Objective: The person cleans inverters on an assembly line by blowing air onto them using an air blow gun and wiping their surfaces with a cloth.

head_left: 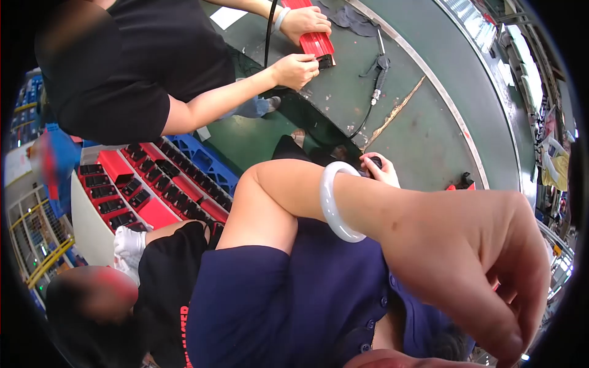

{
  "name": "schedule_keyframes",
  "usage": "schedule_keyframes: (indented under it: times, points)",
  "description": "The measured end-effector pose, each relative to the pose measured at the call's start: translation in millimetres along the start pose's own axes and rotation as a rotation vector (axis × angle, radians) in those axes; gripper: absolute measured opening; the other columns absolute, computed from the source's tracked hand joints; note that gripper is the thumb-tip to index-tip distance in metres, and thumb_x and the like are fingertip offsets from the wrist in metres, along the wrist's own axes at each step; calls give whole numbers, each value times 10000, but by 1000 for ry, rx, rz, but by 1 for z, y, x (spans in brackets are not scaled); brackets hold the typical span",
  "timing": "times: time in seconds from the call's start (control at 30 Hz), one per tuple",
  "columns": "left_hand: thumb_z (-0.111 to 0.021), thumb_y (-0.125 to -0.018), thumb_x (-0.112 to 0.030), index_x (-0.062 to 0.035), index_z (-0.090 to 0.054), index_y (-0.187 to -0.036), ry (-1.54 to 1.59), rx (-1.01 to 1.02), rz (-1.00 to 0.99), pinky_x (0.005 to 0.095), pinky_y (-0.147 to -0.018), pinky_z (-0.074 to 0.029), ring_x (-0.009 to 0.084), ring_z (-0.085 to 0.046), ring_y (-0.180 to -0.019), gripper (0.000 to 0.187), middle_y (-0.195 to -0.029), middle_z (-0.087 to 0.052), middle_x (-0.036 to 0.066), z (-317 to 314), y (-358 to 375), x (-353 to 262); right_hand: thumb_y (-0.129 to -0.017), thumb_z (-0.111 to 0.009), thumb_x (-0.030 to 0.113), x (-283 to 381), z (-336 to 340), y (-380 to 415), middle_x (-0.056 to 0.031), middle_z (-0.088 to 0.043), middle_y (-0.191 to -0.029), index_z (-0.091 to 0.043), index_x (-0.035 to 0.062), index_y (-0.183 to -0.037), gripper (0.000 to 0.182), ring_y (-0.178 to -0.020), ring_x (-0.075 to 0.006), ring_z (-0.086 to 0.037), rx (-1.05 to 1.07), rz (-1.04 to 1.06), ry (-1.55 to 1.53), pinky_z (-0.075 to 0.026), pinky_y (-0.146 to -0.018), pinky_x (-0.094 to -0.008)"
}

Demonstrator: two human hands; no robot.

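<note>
My left hand (472,257) is raised close to the camera, with a white bangle (334,202) around its wrist. Its fingers are curled and pressed together; whatever is between the tips is hidden. Beyond my left forearm, my right hand (385,174) is partly covered by it, near the edge of the green bench (429,141). Those fingers are closed around a small black part (375,162), most of which I cannot see. On the bench to the right lies a small red and black piece (465,182), touched by neither hand.
A co-worker's hands (300,67) hold a red ribbed housing (316,43) at the top. An air blow gun (381,67) with its hose and a dark cloth (353,18) lie on the bench. At left, red trays (156,211) hold several black parts beside another person's white-gloved hand (129,245).
</note>
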State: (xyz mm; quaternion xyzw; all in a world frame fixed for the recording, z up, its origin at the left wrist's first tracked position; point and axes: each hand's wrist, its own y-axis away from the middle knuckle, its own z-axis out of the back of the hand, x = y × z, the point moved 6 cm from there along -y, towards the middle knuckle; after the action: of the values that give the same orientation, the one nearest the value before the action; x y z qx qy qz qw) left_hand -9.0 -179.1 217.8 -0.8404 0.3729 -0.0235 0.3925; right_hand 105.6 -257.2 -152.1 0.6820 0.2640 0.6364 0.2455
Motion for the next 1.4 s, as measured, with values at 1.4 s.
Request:
schedule_keyframes:
  times: [1.4]
  points:
    - [-737, -875, -38, 54, -741, -895, 217, 70, -3, 263, -484, -371, 129, -523, -565, 94, -727, -588, 66, 5, 16, 7, -962, -652, 241, 22, 12, -18, 4, -635, -804, -679, 49, -1064, 219, -688, -72, -550, 94, 29, 326, -467, -643, -255]
